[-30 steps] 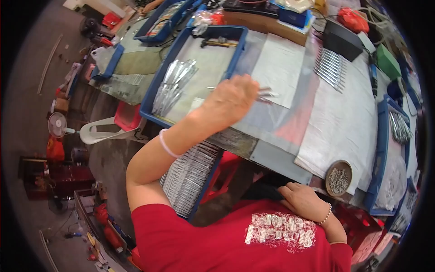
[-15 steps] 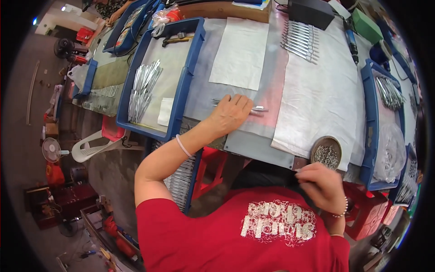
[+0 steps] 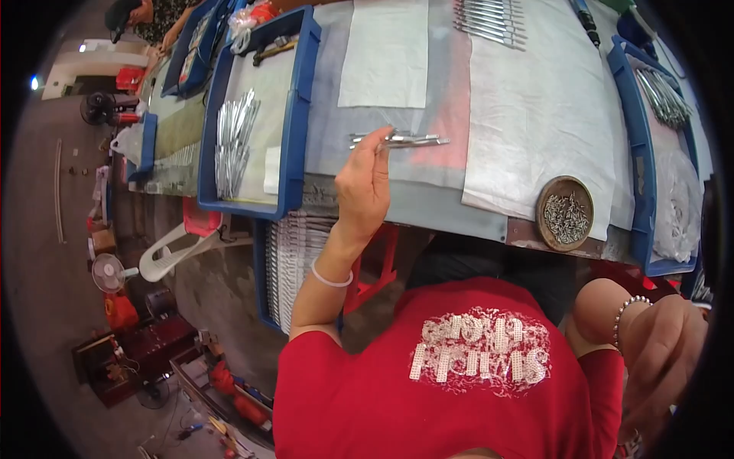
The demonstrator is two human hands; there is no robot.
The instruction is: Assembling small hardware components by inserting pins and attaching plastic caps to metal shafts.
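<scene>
My left hand [image 3: 364, 183] reaches over the table's front, its fingertips pinched at a small bunch of slim silver metal rods [image 3: 419, 141]. The rods lie crosswise, pointing left and right of the fingers; I cannot tell how many are gripped. My right hand [image 3: 664, 344] is raised close at the lower right, away from the table, with its fingers curled downward. Whatever those fingers hold, if anything, is hidden. Between my two hands, at the table edge, sits a round brown bowl [image 3: 544, 219] filled with tiny silver metal parts [image 3: 567, 219].
Left of the rods stands a blue tray [image 3: 293, 145] with a heap of silver rods [image 3: 234, 141] and a hammer [image 3: 275, 50]. White sheets [image 3: 535, 130] cover the table, with a row of rods [image 3: 491, 21] at the back. Another blue tray [image 3: 641, 176] borders the right side.
The view has shifted. My left hand has drawn back from over the rods to pinch near their left part. My right hand has moved from beside the bowl to the lower right, nearer me.
</scene>
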